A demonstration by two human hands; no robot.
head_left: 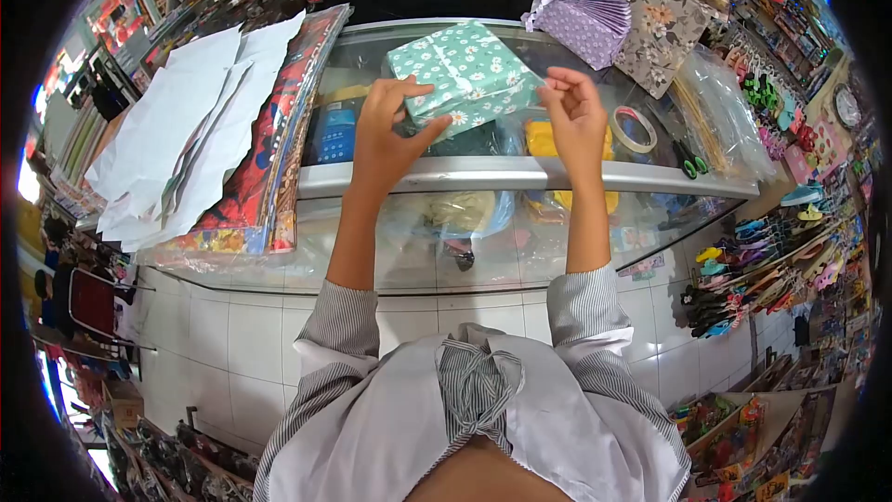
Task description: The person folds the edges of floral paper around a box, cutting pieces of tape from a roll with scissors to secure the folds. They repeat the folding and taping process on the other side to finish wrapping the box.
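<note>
A box wrapped in green daisy-patterned paper [465, 60] lies on the glass counter in front of me. My left hand [395, 125] grips its near left corner, with the index finger on top and the thumb against the near side. At the box's right end, my right hand [574, 116] has thumb and fingertips pinched together at the edge of the wrapping paper. Whether a bit of clear tape is also between those fingertips is too small to tell. A roll of tape [636, 129] rests just right of my right hand. Beyond it lie green-handled scissors [694, 166].
White paper sheets [177, 121] lie over patterned wrapping sheets [255, 167] at the left. A pleated purple floral package [585, 28] and a brown floral package [662, 28] sit at the back right. The counter's metal edge [465, 172] runs before me. Hanging goods [762, 265] line the right side.
</note>
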